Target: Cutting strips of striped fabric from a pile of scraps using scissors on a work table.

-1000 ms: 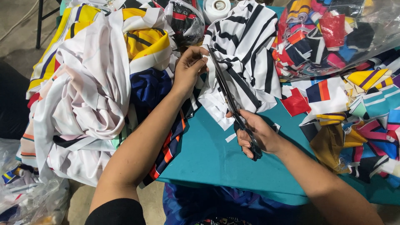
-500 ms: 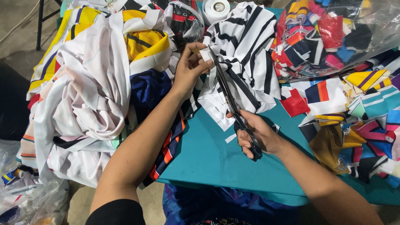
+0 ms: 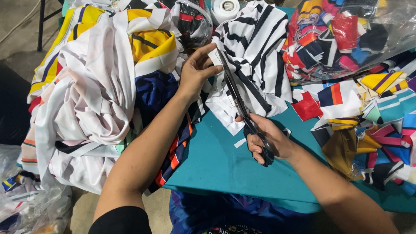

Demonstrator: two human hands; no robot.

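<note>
Scissors (image 3: 242, 108) sit clamped in my right hand (image 3: 266, 141), fingers through the dark handles, blades running up into the black-and-white striped cloth (image 3: 260, 52) that lies on the teal tabletop (image 3: 216, 164). My left hand (image 3: 197, 71) pinches the cloth's cut edge just left of the blade tips, closed tight on the fabric. Compared with a second ago, that hand has crept slightly further up the edge and the blades look a touch further along, so I judge the cut is advancing up the stripe. Left of the striped cloth lies a heap of white, yellow and navy fabric (image 3: 99, 86); right of it, small coloured scraps (image 3: 346, 99).
</note>
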